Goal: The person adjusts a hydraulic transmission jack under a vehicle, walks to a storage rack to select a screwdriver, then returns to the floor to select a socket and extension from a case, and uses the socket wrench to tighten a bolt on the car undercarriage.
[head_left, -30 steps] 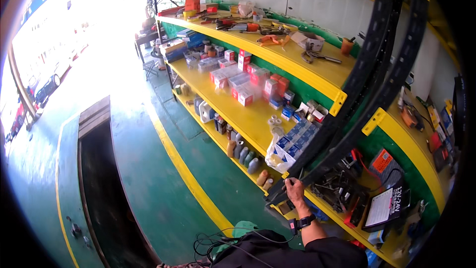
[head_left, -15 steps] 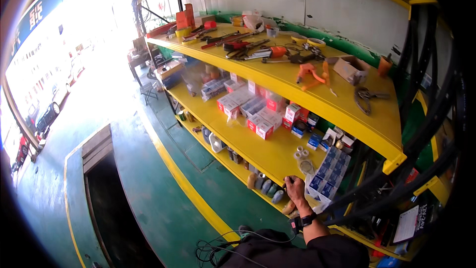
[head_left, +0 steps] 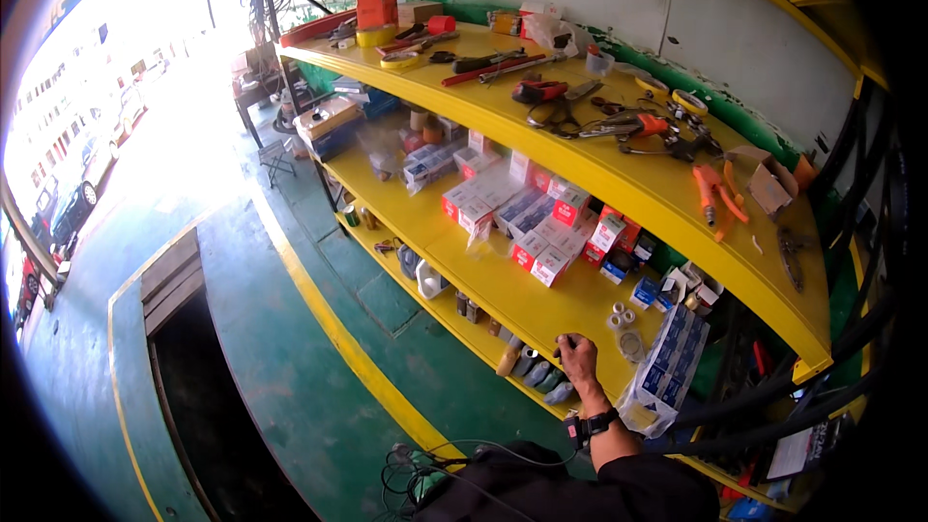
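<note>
My right hand (head_left: 579,360) is in front of the edge of the yellow middle shelf (head_left: 464,271), with a black band on the wrist. Its fingers are curled together, and a small dark spot shows at the fingertips; what they hold, if anything, is too small to name. Just right of it lie a clear-wrapped stack of blue and white boxes (head_left: 667,358), a coiled ring in clear wrap (head_left: 631,346) and small white rolls (head_left: 621,316). Beneath it, bottles (head_left: 535,372) stand on the lowest shelf. My left hand is out of the picture.
Pliers, scissors, orange-handled cutters (head_left: 715,195) and tape rolls (head_left: 377,37) lie on the top shelf (head_left: 619,169). Red and white boxes (head_left: 541,259) fill the middle one. Black hoses (head_left: 773,416) hang at right. A dark floor pit (head_left: 208,396) opens at left beside a yellow line (head_left: 319,304).
The view has shifted, so the shelves and tools sit farther right and the upper shelf's far end shows larger. My right hand stays curled near the middle shelf's front edge.
</note>
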The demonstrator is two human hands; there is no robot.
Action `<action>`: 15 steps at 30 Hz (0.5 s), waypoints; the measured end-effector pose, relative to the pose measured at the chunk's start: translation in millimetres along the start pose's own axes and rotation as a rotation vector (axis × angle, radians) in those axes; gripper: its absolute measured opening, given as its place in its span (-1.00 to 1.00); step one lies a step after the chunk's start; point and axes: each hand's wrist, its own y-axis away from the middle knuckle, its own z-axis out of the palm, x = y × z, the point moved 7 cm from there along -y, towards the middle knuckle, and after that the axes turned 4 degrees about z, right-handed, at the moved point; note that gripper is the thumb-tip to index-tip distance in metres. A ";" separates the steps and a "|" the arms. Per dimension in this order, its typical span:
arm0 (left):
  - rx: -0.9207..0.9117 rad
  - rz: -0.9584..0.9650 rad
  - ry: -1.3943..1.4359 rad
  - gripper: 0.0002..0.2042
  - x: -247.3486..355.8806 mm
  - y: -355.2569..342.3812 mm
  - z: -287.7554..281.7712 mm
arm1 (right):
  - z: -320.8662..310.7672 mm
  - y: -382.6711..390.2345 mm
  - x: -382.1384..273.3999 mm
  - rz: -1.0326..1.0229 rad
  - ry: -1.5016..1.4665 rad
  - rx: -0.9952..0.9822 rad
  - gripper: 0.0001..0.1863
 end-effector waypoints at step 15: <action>-0.091 -0.736 0.709 -0.97 23.2 -265.2 101.6 | 87.9 42.6 -9.0 0.128 0.051 0.254 -0.76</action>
